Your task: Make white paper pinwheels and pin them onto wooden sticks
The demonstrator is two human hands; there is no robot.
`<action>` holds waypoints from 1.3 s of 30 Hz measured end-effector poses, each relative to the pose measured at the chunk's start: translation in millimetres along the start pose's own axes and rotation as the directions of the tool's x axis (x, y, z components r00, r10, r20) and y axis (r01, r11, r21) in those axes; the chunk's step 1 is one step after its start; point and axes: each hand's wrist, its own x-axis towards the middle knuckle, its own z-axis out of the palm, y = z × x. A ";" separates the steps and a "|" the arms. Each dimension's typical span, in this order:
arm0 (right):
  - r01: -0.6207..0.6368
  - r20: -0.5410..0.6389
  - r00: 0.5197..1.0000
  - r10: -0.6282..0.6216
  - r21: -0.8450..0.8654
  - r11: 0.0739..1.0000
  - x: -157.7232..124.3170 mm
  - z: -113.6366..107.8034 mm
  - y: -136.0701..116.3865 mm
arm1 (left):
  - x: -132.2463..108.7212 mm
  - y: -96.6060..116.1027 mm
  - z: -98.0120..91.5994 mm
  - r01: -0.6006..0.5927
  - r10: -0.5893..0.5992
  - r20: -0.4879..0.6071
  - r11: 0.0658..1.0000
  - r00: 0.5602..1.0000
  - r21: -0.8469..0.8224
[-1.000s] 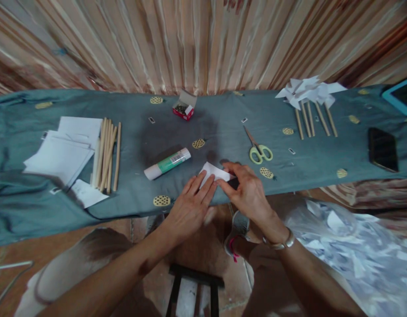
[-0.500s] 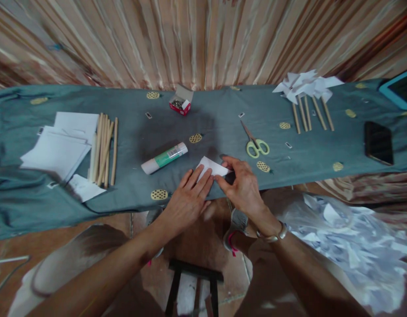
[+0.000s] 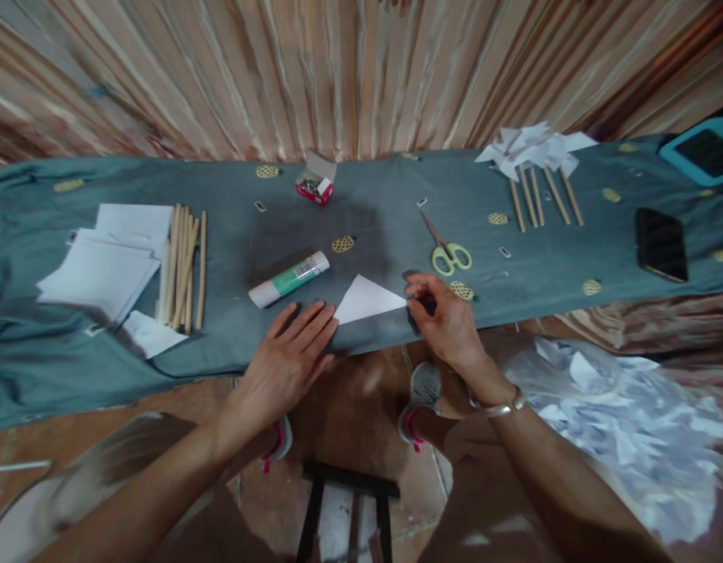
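Observation:
A white paper folded into a triangle [image 3: 365, 300] lies near the front edge of a table covered in teal cloth [image 3: 238, 234]. My left hand [image 3: 291, 356] lies flat on the cloth just left of the triangle, fingers stretched out, holding nothing. My right hand [image 3: 446, 320] pinches the triangle's right tip between thumb and fingertips. A glue stick [image 3: 288, 278] lies just behind my left hand, and yellow-handled scissors [image 3: 449, 250] lie behind my right hand.
A stack of white sheets [image 3: 106, 262] and wooden sticks [image 3: 185, 266] lie at the left. A small red box [image 3: 314, 181] sits at the back. Paper pinwheels on sticks [image 3: 534, 168], a black phone [image 3: 660, 244] and a blue tablet [image 3: 698, 150] are at the right. A bag of paper scraps [image 3: 619, 414] is below.
My left hand slid off the paper to the left and now rests on the cloth. The paper now shows as a flat folded triangle, with my right hand at its right tip.

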 end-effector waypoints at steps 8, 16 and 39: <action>0.056 0.009 0.998 -0.057 0.029 0.998 3.5 -2.3 -4.5 | -4.5 -1.5 -4.4 0.001 -0.001 -0.018 1.000 1.000 -0.006; 0.114 0.056 0.991 -0.119 0.086 0.990 4.8 8.2 -6.7 | -5.5 -2.5 -6.2 -0.015 0.015 -0.033 1.000 0.999 0.012; 0.178 0.050 0.975 -0.217 0.410 0.895 19.7 -17.9 -45.4 | 55.1 3.6 -13.9 0.449 -0.453 0.543 -0.306 0.707 -0.839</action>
